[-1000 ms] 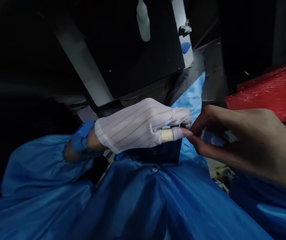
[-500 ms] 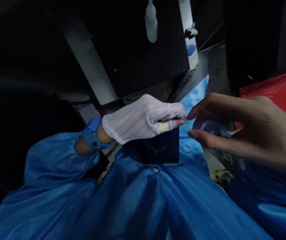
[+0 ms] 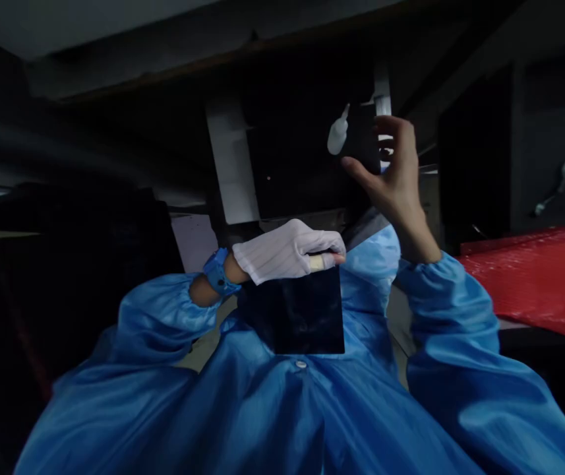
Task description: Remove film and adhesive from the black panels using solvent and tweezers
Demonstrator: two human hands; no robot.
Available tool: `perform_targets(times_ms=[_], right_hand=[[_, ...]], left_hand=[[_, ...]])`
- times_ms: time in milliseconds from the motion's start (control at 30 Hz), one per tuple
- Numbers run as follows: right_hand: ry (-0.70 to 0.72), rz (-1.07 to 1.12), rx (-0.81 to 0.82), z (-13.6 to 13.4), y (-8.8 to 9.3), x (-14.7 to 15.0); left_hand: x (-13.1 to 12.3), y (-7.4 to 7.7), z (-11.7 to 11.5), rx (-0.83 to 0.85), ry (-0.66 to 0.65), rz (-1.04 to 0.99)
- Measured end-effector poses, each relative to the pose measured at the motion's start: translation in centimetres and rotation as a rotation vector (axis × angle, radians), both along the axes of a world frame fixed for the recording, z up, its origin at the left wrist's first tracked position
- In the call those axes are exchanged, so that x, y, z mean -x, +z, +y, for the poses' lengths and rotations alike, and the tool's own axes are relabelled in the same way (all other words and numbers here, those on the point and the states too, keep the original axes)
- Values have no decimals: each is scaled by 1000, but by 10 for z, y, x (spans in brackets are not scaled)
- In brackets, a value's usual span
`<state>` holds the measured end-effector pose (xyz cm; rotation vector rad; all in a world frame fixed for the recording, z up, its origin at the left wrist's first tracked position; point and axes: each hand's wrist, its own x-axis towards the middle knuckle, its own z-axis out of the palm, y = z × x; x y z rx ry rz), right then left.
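Observation:
My left hand, in a white striped glove, grips the upper edge of a dark, glossy flat panel between thumb and fingers. The panel hangs in front of my blue smock. Yellowish tape wraps the left thumb. My bare right hand is raised, thumb and fingers spread apart with nothing between them. Close to the left of its thumb is a small white squeeze bottle with a thin nozzle, lying on a black surface. Thumb and bottle look apart.
Red glossy sheeting covers a surface on the right. A grey-white strip runs along the black surface's left side. A pale beam crosses above. A white card-like piece stands behind my left wrist.
My right hand has moved up and away from beside the panel to near the bottle. My left hand keeps its hold on the panel. The camera view has shifted.

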<state>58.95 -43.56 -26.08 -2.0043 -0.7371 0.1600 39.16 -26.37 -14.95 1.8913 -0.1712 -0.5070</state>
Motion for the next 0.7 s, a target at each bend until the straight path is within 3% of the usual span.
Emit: perform_targets(times_ms=[133, 267, 333, 400, 500, 567, 700], right_hand=[[-16, -160, 146, 46, -21, -8], [-42, -63, 301, 56, -13, -3], [-53, -17, 254, 40, -1, 8], [-116, -9, 100, 11, 12, 27], [-217, -60, -57, -42, 32, 72], [-206, -147, -186, -72, 41, 107], [-267, -294, -209, -107, 52, 172]], left_hand=[[4, -6, 8, -17, 46, 26], [9, -13, 15, -47, 91, 41], [12, -17, 18, -53, 115, 44], [14, -22, 21, -33, 135, 45], [16, -30, 25, 2, 159, 31], [18, -35, 27, 8, 165, 17], [20, -35, 29, -35, 166, 68]])
